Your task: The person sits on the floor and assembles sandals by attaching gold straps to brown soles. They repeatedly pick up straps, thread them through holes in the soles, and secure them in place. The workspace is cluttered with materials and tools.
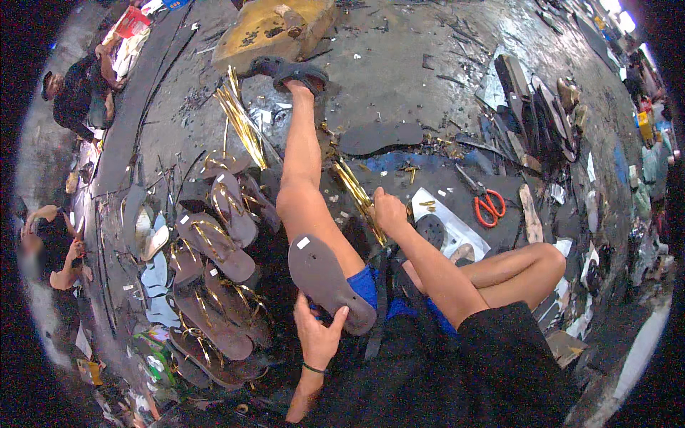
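Observation:
My left hand [318,339] grips a brown flip-flop sole [322,274] by its lower end, thumb on the face and fingers behind. The sole rests over my thigh. It has strap holes, a small white sticker at the top, and no strap on the side I see. My right hand [389,214] is closed at a bundle of shiny gold straps [349,180] lying on the floor to the right of my knee. Its fingertips are at the straps; exactly how many they pinch I cannot tell.
Brown flip-flops with gold straps [214,246] are piled on the left. More gold straps [241,118] lie beyond. Red-handled scissors [489,207], a white sheet [467,232] and a loose dark sole [380,138] lie around. A wooden block [278,32] stands ahead. People [78,93] sit far left.

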Tool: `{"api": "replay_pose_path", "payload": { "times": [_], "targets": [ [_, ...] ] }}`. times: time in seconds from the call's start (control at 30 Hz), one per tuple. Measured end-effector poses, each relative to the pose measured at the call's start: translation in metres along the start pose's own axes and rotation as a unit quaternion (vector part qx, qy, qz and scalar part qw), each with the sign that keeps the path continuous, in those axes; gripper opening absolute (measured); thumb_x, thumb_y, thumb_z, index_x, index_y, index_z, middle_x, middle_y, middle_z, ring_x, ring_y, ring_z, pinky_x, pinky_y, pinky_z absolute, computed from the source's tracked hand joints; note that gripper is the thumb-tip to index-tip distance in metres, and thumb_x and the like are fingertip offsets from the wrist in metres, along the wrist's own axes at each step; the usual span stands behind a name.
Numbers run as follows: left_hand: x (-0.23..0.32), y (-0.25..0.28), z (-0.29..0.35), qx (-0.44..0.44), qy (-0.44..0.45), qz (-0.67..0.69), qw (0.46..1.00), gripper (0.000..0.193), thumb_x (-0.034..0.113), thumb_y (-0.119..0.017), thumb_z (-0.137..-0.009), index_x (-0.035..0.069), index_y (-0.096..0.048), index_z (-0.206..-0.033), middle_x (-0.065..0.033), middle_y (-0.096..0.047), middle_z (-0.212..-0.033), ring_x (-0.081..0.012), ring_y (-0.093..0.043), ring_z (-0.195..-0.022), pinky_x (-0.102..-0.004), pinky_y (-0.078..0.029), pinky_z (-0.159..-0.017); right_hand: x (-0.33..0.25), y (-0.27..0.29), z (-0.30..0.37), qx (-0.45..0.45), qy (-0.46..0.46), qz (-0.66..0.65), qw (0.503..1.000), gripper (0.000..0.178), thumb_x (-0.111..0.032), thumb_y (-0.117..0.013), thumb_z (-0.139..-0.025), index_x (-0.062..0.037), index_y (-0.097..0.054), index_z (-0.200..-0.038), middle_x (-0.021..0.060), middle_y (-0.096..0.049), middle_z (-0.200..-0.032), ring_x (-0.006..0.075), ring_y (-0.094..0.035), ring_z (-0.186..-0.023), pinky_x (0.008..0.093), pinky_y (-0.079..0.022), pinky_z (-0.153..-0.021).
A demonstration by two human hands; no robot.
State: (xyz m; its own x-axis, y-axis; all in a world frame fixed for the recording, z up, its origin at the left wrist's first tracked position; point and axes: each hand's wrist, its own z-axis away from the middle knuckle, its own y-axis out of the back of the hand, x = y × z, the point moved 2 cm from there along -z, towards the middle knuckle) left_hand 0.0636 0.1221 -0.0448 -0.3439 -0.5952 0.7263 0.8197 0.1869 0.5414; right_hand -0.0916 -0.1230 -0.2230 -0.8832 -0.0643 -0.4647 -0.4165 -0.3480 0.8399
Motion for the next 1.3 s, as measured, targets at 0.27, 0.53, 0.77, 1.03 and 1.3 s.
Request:
{"api": "replay_pose_path", "payload": {
  "times": [0.27,0.53,0.77,1.03,1.3],
  "targets": [
    [0.048,0.016,-0.049,0.118,-0.192,-0.027,0.974,0.061,0.016,-0.078,-0.082,-0.001,-0.051,-0.134,-0.0154,-0.055,-0.127,-0.028,-0.053,-0.112,-0.0371,-0.048,-0.086,0.028,0.001,0.003,-0.073,-0.012,-0.111,0.991,0.023,-0.023,-0.071,-0.078,-0.0008,-0.069,-0.085,0.0187,-0.071,-0.084,0.0391,-0.07,-0.084,0.0493,-0.056,-0.076],
    [0.102,-0.027,-0.092,0.042,-0.279,-0.006,0.959,0.03,0.014,-0.071,-0.089,0.001,-0.066,-0.116,-0.0139,-0.067,-0.105,-0.0252,-0.064,-0.098,-0.0329,-0.051,-0.08,0.007,-0.003,0.017,-0.009,-0.036,-0.014,0.999,0.032,-0.028,-0.071,-0.078,0.0006,-0.066,-0.094,0.0262,-0.07,-0.09,0.0439,-0.069,-0.081,0.0512,-0.056,-0.074],
    [0.084,-0.031,-0.112,-0.028,-0.229,0.074,0.97,0.035,0.014,-0.067,-0.094,-0.001,-0.06,-0.126,-0.011,-0.068,-0.107,-0.0143,-0.065,-0.086,-0.0263,-0.052,-0.071,-0.001,0.05,0.033,-0.191,-0.003,-0.381,0.905,0.027,-0.016,-0.07,-0.089,0.0044,-0.07,-0.106,0.0134,-0.074,-0.085,0.0192,-0.07,-0.073,0.0343,-0.056,-0.068],
    [0.132,-0.007,-0.147,-0.02,-0.154,0.349,0.924,0.037,0.006,-0.064,-0.096,-0.002,-0.05,-0.13,-0.0035,-0.067,-0.092,-0.0064,-0.062,-0.073,-0.0181,-0.051,-0.057,-0.046,0.134,0.123,-0.272,0.049,-0.455,0.846,0.031,-0.021,-0.067,-0.094,-0.0014,-0.067,-0.118,0.0095,-0.073,-0.097,0.015,-0.068,-0.087,0.0312,-0.056,-0.079],
    [0.128,-0.017,-0.121,-0.029,-0.21,0.374,0.903,0.044,0.002,-0.069,-0.092,0.001,-0.053,-0.133,-0.0103,-0.071,-0.108,-0.0125,-0.068,-0.085,-0.0225,-0.055,-0.066,-0.075,0.158,0.135,-0.186,-0.016,-0.602,0.776,0.03,-0.012,-0.061,-0.099,0.0017,-0.062,-0.126,0.012,-0.071,-0.108,0.0174,-0.07,-0.091,0.03,-0.06,-0.078]
  ]
}}
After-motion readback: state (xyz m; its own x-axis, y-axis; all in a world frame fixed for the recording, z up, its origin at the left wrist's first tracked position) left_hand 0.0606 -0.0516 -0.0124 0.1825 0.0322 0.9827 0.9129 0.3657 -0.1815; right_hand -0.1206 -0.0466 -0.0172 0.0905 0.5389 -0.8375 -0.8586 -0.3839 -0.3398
